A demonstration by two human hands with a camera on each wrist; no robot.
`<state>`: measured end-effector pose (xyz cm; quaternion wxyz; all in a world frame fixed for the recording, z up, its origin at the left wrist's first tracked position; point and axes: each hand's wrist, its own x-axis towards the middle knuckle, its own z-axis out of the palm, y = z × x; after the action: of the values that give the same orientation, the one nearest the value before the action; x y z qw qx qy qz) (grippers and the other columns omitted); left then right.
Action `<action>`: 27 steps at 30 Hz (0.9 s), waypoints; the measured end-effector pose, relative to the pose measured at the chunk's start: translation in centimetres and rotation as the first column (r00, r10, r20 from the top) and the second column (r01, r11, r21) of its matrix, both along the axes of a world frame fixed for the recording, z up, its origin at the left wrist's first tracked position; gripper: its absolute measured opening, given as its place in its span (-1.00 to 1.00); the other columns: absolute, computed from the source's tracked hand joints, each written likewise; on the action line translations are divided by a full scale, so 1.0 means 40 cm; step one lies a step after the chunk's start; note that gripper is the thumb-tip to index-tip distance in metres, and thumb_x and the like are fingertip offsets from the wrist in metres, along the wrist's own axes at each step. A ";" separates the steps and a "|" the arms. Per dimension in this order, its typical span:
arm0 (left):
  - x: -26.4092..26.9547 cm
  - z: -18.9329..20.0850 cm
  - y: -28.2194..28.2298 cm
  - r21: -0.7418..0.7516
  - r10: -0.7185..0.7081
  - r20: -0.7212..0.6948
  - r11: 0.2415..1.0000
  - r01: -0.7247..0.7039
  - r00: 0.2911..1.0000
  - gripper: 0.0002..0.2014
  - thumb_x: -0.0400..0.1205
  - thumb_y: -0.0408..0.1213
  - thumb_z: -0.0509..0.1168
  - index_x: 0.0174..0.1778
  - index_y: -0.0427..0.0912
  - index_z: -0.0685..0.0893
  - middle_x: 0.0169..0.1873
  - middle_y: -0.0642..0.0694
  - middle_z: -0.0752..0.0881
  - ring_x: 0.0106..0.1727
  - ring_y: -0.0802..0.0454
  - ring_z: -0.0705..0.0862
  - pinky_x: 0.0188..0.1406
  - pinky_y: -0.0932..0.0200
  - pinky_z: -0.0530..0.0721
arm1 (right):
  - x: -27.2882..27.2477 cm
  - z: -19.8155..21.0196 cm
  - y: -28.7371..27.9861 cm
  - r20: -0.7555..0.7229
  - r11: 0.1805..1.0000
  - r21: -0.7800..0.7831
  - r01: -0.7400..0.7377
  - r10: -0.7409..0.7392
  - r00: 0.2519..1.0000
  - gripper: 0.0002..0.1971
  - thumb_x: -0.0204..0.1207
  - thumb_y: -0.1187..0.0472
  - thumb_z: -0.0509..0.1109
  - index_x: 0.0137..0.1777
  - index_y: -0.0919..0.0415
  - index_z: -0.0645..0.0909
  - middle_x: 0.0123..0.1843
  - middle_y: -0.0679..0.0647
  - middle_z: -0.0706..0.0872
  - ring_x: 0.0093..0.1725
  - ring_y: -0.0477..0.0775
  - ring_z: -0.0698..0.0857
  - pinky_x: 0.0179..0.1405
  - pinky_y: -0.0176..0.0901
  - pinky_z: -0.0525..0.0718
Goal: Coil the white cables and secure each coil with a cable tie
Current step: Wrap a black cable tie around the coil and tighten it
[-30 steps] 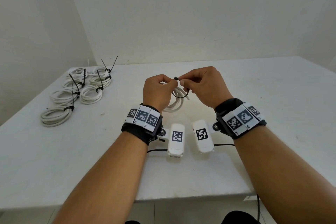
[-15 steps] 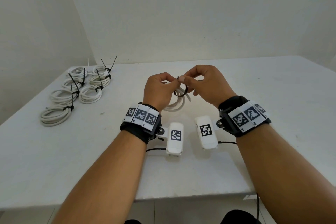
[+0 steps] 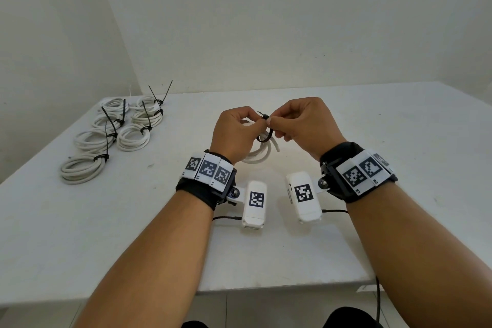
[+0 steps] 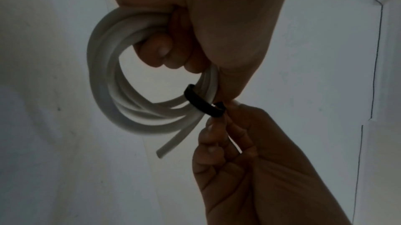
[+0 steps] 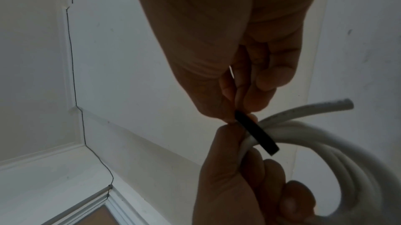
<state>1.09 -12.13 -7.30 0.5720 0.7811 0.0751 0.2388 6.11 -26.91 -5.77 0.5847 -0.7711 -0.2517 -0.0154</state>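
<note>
Left hand (image 3: 234,133) fingers clamped round the white coil (image 4: 112,94); right hand (image 3: 300,125) fingers pinching the black cable tie (image 4: 204,103) looped round it.

Head view down over table (image 3: 399,128), wrist views upward, close

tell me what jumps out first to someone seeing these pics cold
First, the two hands meeting above the middle of the white table: the left hand holds a white cable coil, and the right hand pinches a black cable tie looped round it. Next, the cluster of finished coils at the far left of the table, each with a black tie whose tail sticks up.
</note>
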 end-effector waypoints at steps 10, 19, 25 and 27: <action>-0.005 0.000 -0.024 -0.192 -0.210 -0.093 0.963 0.189 0.973 -0.79 0.56 -0.39 0.40 -0.41 -0.13 0.68 -0.47 -0.14 0.71 -0.56 0.03 0.30 -0.55 0.24 0.28 | 0.034 0.000 -0.011 -0.256 0.995 0.037 -0.095 0.101 0.961 -0.82 0.60 0.13 0.46 -0.20 0.18 0.72 -0.36 -0.02 0.64 -0.39 -0.08 0.53 -0.49 -0.27 0.44; -0.007 0.003 -0.029 -0.324 -0.360 0.024 0.880 0.348 0.933 -0.78 0.73 -0.35 0.24 0.00 -0.47 0.66 -0.62 0.08 0.27 -0.63 0.14 0.18 -0.63 0.28 0.24 | 0.075 0.018 -0.057 -0.394 0.941 0.329 0.079 0.061 0.917 -0.79 0.67 0.22 0.41 -0.23 0.20 0.61 -0.30 0.06 0.61 -0.14 0.06 0.80 -0.35 -0.14 0.60; -0.016 0.006 -0.020 -0.394 -0.360 0.081 0.845 0.362 0.929 -0.77 0.74 -0.32 0.23 -0.12 -0.40 0.67 -0.61 0.06 0.20 -0.63 0.15 0.12 -0.61 0.26 0.11 | 0.054 0.010 -0.030 -0.424 0.956 0.293 0.026 0.105 0.899 -0.73 0.64 -0.02 0.42 -0.05 0.20 0.68 -0.29 0.00 0.64 -0.32 0.01 0.74 -0.37 -0.12 0.61; -0.016 0.007 -0.012 -0.430 -0.357 0.074 0.831 0.353 0.931 -0.78 0.74 -0.30 0.23 -0.01 -0.41 0.66 -0.60 0.05 0.20 -0.61 0.14 0.12 -0.59 0.23 0.09 | 0.049 0.005 -0.024 -0.424 0.979 0.184 -0.087 0.159 0.892 -0.64 0.62 -0.14 0.39 0.01 0.19 0.70 -0.23 0.03 0.69 -0.32 -0.01 0.71 -0.33 -0.11 0.64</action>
<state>0.46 -12.63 -7.02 0.7659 0.6346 -0.0168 0.1018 8.06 -27.87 -5.58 0.6859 -0.6879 -0.1605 0.1747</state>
